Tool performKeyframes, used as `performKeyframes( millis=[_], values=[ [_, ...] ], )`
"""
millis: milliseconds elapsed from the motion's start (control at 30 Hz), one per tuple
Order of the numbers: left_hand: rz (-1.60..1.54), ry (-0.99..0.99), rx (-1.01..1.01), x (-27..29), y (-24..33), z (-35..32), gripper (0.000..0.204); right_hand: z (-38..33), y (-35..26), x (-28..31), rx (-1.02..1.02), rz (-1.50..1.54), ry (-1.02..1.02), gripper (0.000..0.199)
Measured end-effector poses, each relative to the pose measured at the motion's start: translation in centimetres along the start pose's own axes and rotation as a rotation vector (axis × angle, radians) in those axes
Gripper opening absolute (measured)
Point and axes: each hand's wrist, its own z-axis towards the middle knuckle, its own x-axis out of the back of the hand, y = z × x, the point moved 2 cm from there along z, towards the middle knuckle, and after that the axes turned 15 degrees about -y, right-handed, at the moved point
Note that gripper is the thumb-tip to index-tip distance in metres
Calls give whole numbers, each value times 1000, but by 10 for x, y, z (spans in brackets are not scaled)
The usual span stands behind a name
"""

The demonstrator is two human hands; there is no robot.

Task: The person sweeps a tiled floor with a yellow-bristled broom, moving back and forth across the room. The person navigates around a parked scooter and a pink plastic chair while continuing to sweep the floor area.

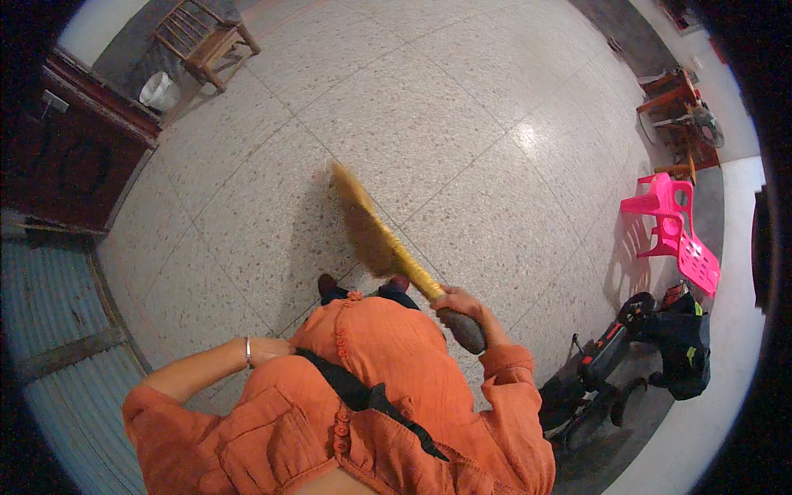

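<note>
My right hand (459, 302) is closed round the grip of a short hand broom (373, 234). Yellow binding covers the middle of the broom, and its rounded dark end sticks out behind my fist. Its brown bristles point forward and to the left, slightly blurred, over the speckled floor (429, 124). I cannot tell whether the bristle tips touch the floor. My left hand (272, 348) rests at my waist by the orange shirt (375, 330), below a silver bracelet; its fingers are hidden. A black strap crosses my front.
A wooden chair (210, 43) and a white bucket (159, 92) stand at the far left, near a dark red door (74, 153). Along the right wall are a pink plastic chair (672, 219), wooden furniture (681, 107) and a black scooter-like vehicle (598, 367) with dark bags.
</note>
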Motion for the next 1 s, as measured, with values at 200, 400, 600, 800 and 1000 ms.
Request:
performKeyframes(
  millis=[200,400,600,800,1000],
  values=[
    [-117,43,71,-2,11,3,37,-23,27,95,122,18,308,39],
    [-234,-2,121,-1,11,-5,33,-5,4,126,180,-239,727,51],
    [-217,7,100,13,42,-4,31,-3,-31,65,258,-139,610,48],
    [-118,-110,158,5,19,-3,32,9,-37,-10,242,-23,214,46],
    [-34,-233,239,10,15,-4,33,36,-12,-22,284,-187,20,55]
  ],
)
